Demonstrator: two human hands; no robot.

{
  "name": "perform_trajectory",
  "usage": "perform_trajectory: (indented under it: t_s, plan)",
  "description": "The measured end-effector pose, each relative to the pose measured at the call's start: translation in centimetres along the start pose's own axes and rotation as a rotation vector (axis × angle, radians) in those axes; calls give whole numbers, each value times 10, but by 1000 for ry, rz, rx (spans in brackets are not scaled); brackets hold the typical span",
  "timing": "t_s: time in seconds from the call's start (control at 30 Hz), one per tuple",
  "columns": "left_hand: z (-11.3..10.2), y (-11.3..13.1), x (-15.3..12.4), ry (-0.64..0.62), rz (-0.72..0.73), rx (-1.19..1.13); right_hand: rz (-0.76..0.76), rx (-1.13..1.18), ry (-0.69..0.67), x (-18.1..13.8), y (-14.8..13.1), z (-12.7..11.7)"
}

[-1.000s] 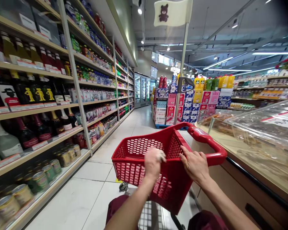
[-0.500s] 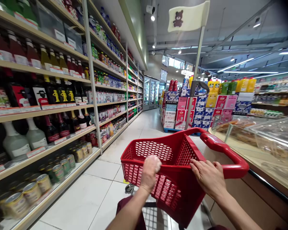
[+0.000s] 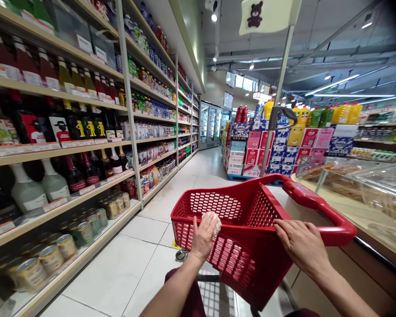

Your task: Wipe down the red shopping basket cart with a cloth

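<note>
A red plastic shopping cart [image 3: 237, 264] with perforated walls stands in front of me. In my left hand [image 3: 203, 237] is a crumpled whitish cloth [image 3: 212, 220], pressed against the top rim of the cart's near side wall. The fingertips are partly hidden behind the cloth. My right hand [image 3: 300, 240] grips the same rim farther right, close to the cart's thick red handle [image 3: 336, 233]. Its fingers curl over the edge. A metal pole [image 3: 285, 66] with a cream bear flag [image 3: 267, 16] rises behind the cart.
Tall shelves [image 3: 69, 154] of bottles and cans line the left. White floor tiles [image 3: 119, 259] run between them and the cart. A glass-sided counter [image 3: 320, 182] with packaged food borders the right. Stacked drink boxes [image 3: 257, 149] stand ahead, with glass-door fridges [image 3: 210, 123] beyond.
My left hand shifts slightly on the rim and turns, its thumb now raised and the cloth more visible. The right hand keeps hold of the rim. The view has moved a little left.
</note>
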State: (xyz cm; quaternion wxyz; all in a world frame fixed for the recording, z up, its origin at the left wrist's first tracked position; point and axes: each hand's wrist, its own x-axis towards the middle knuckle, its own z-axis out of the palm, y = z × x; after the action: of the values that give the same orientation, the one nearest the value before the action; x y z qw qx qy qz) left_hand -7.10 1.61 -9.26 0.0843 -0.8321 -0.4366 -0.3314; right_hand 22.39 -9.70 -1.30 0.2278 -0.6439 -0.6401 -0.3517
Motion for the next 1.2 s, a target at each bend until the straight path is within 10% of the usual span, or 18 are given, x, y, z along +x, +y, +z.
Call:
perform_trajectory:
  t_s: [0.2,0.4,0.6,0.77,0.97,1.2]
  plan:
    - [-13,-23,0,108,-389,92,58,-86,101,-8,33,7]
    - [2,28,13,-16,93,-55,37,-83,94,-8,25,6]
    - [-12,-4,9,80,-337,63,119,-80,117,-4,16,-1]
    - [7,42,18,-33,109,-74,140,-60,134,-1,38,-4]
    - [-1,48,26,37,-183,-31,187,-84,157,-3,63,0]
    - [11,152,56,-54,315,-258,190,-69,144,-5,51,-1]
